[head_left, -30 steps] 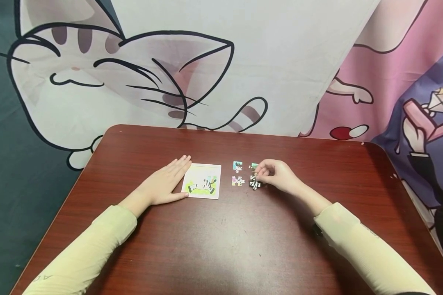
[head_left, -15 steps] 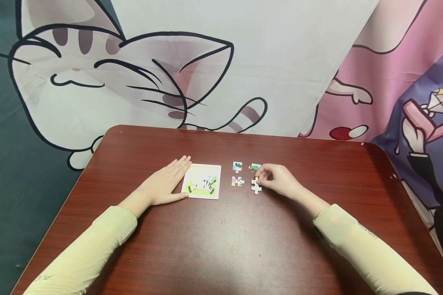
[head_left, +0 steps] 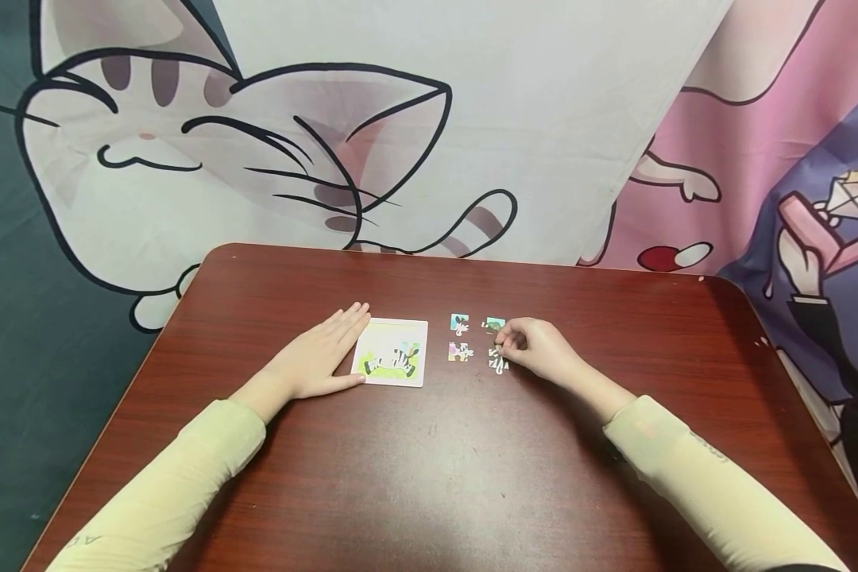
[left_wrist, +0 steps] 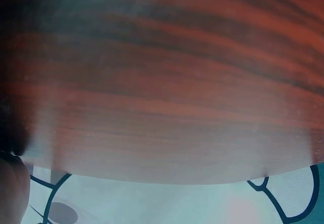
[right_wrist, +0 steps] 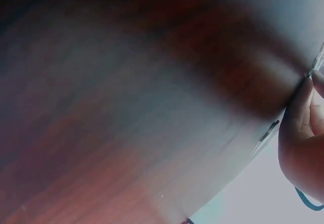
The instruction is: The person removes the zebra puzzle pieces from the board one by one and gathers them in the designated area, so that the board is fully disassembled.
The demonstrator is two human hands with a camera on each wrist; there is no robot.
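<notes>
My left hand (head_left: 322, 354) lies flat on the table with straight fingers, its fingertips and thumb at the left edge of a white square puzzle board (head_left: 393, 329). A running zebra on a green patch fills the board's lower part. My right hand (head_left: 539, 347) pinches a zebra-striped jigsaw piece (head_left: 499, 364) between thumb and fingertips; the fingers hide part of it. Just behind it lies a green and blue jigsaw piece (head_left: 495, 324). To its left are a pink-marked jigsaw piece (head_left: 460, 351) and a blue-cornered jigsaw piece (head_left: 459, 323). In the right wrist view the fingers (right_wrist: 299, 107) show at the right edge.
The brown wooden table (head_left: 429, 477) has a rounded far edge. Behind it hangs a cloth backdrop (head_left: 543, 119) with a cartoon cat and pink and blue figures.
My right hand has shifted slightly toward me and the striped jigsaw piece has moved slightly nearer and rightward, uncovering more of the green piece. My left hand and the board stay put.
</notes>
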